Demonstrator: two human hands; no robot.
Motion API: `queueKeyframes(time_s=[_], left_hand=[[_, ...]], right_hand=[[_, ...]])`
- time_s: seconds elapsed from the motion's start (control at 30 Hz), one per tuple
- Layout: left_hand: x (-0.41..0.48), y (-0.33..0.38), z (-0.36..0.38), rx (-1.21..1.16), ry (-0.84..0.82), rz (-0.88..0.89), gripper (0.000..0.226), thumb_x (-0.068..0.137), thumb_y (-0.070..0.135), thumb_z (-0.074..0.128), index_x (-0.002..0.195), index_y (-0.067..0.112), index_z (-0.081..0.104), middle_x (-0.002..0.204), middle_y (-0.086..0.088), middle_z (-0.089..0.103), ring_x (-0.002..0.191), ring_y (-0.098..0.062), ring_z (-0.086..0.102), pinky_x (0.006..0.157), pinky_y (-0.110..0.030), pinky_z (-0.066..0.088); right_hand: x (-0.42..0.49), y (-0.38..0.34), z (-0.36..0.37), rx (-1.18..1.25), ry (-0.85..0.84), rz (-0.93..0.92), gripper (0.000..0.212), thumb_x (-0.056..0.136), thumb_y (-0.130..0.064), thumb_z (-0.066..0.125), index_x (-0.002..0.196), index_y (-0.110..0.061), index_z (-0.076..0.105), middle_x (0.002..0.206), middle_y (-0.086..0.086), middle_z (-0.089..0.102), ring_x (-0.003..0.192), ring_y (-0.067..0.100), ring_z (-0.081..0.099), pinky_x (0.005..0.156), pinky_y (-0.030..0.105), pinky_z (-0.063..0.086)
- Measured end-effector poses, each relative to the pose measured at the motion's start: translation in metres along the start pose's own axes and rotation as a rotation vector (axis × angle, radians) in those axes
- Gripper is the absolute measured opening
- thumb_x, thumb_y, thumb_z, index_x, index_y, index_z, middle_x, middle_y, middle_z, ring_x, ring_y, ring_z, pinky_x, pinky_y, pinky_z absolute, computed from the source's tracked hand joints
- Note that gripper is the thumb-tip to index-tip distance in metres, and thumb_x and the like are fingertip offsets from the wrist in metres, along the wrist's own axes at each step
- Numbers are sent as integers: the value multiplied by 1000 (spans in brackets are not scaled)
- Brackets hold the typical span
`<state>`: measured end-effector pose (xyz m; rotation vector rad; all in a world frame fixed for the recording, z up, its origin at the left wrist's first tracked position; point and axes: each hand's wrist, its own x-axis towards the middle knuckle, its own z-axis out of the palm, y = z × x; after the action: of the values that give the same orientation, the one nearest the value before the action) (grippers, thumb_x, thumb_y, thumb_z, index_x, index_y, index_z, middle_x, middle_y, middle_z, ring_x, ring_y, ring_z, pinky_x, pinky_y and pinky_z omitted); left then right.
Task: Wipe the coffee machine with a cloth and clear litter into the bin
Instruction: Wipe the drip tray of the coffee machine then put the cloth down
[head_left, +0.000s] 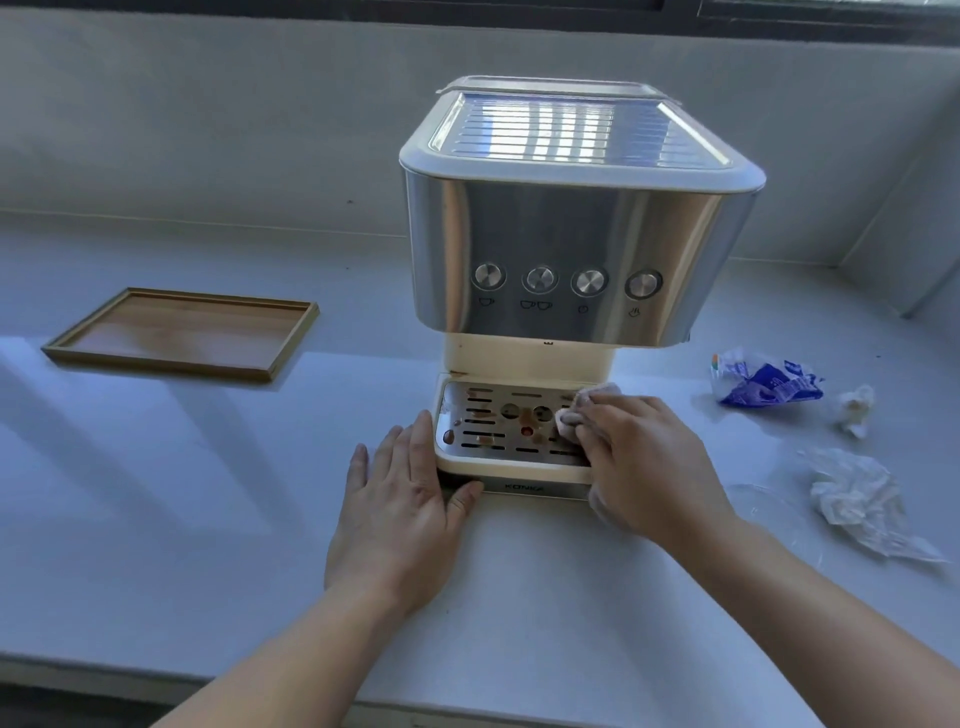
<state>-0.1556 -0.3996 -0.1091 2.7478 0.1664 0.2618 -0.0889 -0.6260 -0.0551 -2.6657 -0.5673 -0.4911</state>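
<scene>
Wide white counter (156, 493) under both hands, running out to either side of them. Straight beyond the fingertips stands the coffee machine (571, 234), steel-fronted with a cream body, rising well above both hands.

Far out to the left of the left hand (400, 499) lies a shallow wooden tray (182, 332), flat on the counter.

That left hand is spread flat, palm down on the counter, fingers straight and holding nothing. Its thumb lies against the front of the machine's base, and its forefinger runs along the left edge of the drip tray (511, 465).

The right hand (644, 457) is over the right side of that drip tray, fingers laid out nearly straight, pressing a pale cloth (571, 410) onto the slotted metal grille. The cloth peeps out past the fingertips and shows again under the heel of the hand. It is pressed, not pinched.

Litter sits to the right of the right hand. A crumpled whitish wrapper (857, 499) lies level with the wrist, and a blue and white packet (763, 384) lies further back. A small ball of tissue (854, 410) sits just beyond the packet.

Above the right hand's knuckles, four round buttons (540, 279) run in a row across the steel front.

Left of the cloth, brown stains (527, 415) dot the grille between the two hands.
</scene>
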Motion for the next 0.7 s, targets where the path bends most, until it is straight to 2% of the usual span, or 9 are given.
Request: queueKeyframes(time_s=[0.07, 0.17, 0.27, 0.33, 0.4, 0.5, 0.57, 0.63, 0.7], left_hand=[[1, 0, -1, 1, -5, -6, 79, 93, 68, 17, 154, 26, -9, 164, 4, 18, 151, -12, 3, 125, -40, -4], [1, 1, -1, 27, -7, -8, 79, 92, 69, 17, 154, 26, -9, 163, 3, 19, 150, -13, 5, 124, -39, -4], [1, 1, 1, 38, -3, -5, 79, 92, 69, 17, 154, 26, -8, 163, 2, 20, 151, -13, 6, 125, -40, -3], [1, 2, 0, 37, -4, -3, 79, 93, 69, 17, 154, 26, -9, 163, 3, 19, 151, -13, 5, 125, -40, -3], [2, 2, -1, 27, -2, -5, 80, 92, 69, 17, 155, 26, -9, 164, 3, 18, 151, -13, 5, 125, -40, -3], [0, 2, -3, 21, -8, -7, 81, 92, 68, 18, 155, 25, -9, 164, 3, 18, 151, -13, 4, 125, -40, -3], [0, 2, -3, 26, -3, -5, 81, 92, 68, 18, 156, 24, -7, 164, 2, 19, 152, -13, 6, 125, -40, -3], [1, 3, -3, 26, 0, 3, 81, 93, 68, 19, 156, 24, -6, 163, 2, 20, 151, -14, 7, 125, -40, -2], [1, 3, -3, 22, -2, 6, 81, 92, 68, 17, 156, 24, -6, 163, 2, 20, 151, -14, 7, 125, -40, -2]], right_hand=[[14, -7, 1, -52, -78, 36, 17, 91, -17, 54, 89, -24, 69, 96, -5, 69, 88, 24, 61, 74, 29, 47], [17, -14, 4, -90, -170, -107, 11, 84, -17, 58, 80, -23, 66, 80, -9, 66, 80, 15, 62, 70, 22, 43], [16, -8, 5, 26, -145, -69, 18, 92, -21, 51, 85, -25, 67, 90, -12, 68, 89, 10, 61, 76, 25, 45], [21, -8, 6, 41, -77, -14, 21, 92, -18, 53, 95, -27, 73, 100, -15, 71, 97, 14, 60, 76, 24, 42], [28, -16, 9, 5, -24, -33, 24, 89, -13, 60, 102, -28, 76, 98, -12, 75, 92, 21, 61, 74, 26, 37], [34, -20, 11, 216, -95, 43, 22, 95, -26, 55, 101, -34, 75, 94, -15, 75, 88, 15, 58, 74, 27, 38], [43, -14, 9, 315, -182, 130, 22, 97, -33, 51, 95, -35, 72, 84, -14, 72, 81, 12, 59, 67, 28, 42], [55, -9, 4, 352, -211, 178, 21, 96, -32, 51, 86, -27, 69, 74, -7, 72, 75, 16, 64, 67, 30, 47], [62, -3, 0, 376, -270, 159, 19, 96, -30, 51, 87, -28, 68, 72, -12, 71, 71, 6, 65, 66, 28, 48]])
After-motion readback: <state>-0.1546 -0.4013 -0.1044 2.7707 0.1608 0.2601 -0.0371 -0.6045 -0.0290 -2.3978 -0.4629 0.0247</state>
